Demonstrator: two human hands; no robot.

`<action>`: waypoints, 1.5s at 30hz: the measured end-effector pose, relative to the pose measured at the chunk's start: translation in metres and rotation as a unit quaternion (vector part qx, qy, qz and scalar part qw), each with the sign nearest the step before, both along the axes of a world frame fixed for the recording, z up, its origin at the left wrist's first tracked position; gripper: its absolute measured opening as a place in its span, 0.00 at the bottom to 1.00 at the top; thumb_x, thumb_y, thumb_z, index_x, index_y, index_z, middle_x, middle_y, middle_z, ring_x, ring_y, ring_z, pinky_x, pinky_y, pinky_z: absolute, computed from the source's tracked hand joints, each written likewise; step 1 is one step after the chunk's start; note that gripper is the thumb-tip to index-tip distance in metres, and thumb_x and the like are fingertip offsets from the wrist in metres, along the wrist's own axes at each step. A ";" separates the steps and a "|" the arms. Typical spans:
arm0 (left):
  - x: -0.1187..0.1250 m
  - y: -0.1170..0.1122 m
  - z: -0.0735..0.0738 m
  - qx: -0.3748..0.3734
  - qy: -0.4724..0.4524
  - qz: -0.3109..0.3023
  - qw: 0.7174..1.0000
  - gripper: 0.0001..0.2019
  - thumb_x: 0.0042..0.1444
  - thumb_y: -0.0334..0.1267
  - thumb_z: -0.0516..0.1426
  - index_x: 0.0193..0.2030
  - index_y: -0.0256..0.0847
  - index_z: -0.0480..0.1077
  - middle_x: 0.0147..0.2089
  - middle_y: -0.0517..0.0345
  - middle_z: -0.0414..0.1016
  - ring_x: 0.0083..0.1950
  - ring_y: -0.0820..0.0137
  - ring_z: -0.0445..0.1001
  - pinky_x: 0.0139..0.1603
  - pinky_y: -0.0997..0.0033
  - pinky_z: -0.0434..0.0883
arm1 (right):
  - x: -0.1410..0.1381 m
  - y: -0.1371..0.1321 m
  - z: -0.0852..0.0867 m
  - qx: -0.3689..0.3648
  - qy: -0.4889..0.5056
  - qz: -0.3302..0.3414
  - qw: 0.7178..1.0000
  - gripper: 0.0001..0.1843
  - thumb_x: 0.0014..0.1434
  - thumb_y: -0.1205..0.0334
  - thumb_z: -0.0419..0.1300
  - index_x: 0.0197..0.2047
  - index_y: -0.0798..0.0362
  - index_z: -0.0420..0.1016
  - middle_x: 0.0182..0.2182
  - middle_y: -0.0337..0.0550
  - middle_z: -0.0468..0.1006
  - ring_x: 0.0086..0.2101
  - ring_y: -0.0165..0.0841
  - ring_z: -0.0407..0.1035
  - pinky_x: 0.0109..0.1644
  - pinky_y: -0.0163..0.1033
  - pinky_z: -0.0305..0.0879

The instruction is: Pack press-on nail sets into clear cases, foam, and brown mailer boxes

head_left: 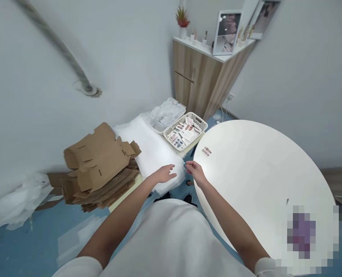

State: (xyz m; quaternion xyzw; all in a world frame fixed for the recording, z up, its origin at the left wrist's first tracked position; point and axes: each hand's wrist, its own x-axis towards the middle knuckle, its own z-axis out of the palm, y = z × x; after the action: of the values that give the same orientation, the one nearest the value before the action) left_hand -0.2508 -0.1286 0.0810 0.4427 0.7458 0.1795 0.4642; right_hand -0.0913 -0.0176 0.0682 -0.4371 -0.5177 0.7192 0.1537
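We see a stack of thin white packing sheets [148, 142] in the middle, just left of the round white tabletop [254, 165]. The left hand [165, 174] is above the near part of this stack; its fingers are spread, and we cannot tell if they touch the top sheet. The right hand [196, 172] is at the rim of the tabletop, turned toward the left one. Its fingers are bent inward, and we cannot tell whether they pinch something small.

Near the right hand, on the tabletop, lies one card of false nails [207, 151]. Behind the hands we find a white perforated basket [171, 143], which holds many small nail packs [185, 132]. Just beside it stands a white plastic container [173, 122] with clear bags inside.

To the left of the sheets, flat brown cardboard boxes [98, 161] are piled, a little unevenly. Further left, we notice crumpled white plastic [20, 200] by the wall.

At the back stands a wood-grain cabinet [200, 77], bearing a framed picture [228, 32] and a red and green potted plant [182, 19]. Below everything we see the blue floor [41, 246].
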 end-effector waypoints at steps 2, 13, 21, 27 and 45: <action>-0.021 -0.003 0.015 0.015 0.017 -0.004 1.000 0.31 0.47 0.50 0.53 0.57 0.40 0.57 0.57 0.48 0.64 0.50 0.62 0.69 0.46 0.70 0.65 | -0.031 0.003 0.005 0.009 0.009 0.012 1.000 0.16 0.44 0.55 0.58 0.37 0.51 0.69 0.31 0.39 0.72 0.27 0.27 0.65 0.33 0.36 0.60; -0.130 0.014 0.055 0.138 0.102 0.066 0.983 0.29 0.46 0.50 0.55 0.55 0.40 0.60 0.54 0.47 0.66 0.51 0.60 0.67 0.49 0.67 0.63 | -0.149 0.014 0.016 0.045 0.005 0.054 0.998 0.16 0.42 0.57 0.59 0.37 0.51 0.69 0.31 0.39 0.72 0.28 0.28 0.67 0.32 0.35 0.61; -0.222 0.089 0.040 0.148 0.157 0.225 0.950 0.28 0.48 0.40 0.55 0.56 0.34 0.58 0.59 0.41 0.58 0.58 0.58 0.61 0.56 0.63 0.57 | -0.226 0.057 0.007 0.065 0.045 0.039 0.996 0.20 0.39 0.64 0.60 0.40 0.51 0.69 0.43 0.43 0.72 0.38 0.32 0.68 0.42 0.39 0.64; -0.282 0.128 0.000 0.077 0.146 0.284 0.944 0.27 0.48 0.32 0.52 0.57 0.34 0.56 0.61 0.44 0.56 0.61 0.60 0.57 0.58 0.63 0.56 | -0.291 0.069 -0.019 -0.085 0.143 0.027 0.986 0.30 0.38 0.69 0.58 0.49 0.47 0.64 0.56 0.43 0.60 0.53 0.36 0.60 0.51 0.42 0.60; -0.312 0.124 -0.044 0.074 0.120 0.313 0.939 0.18 0.46 0.34 0.51 0.46 0.41 0.68 0.52 0.54 0.68 0.53 0.64 0.66 0.55 0.64 0.60 | -0.325 0.072 -0.047 -0.135 0.130 0.010 0.982 0.35 0.40 0.68 0.57 0.55 0.44 0.58 0.60 0.39 0.54 0.58 0.38 0.51 0.54 0.44 0.58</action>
State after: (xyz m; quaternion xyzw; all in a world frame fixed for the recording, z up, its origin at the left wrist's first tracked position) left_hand -0.5626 -0.0049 0.0365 0.2384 0.8815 0.3157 0.2578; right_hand -0.4164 0.0546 0.0209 -0.3511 -0.3957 0.8348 0.1523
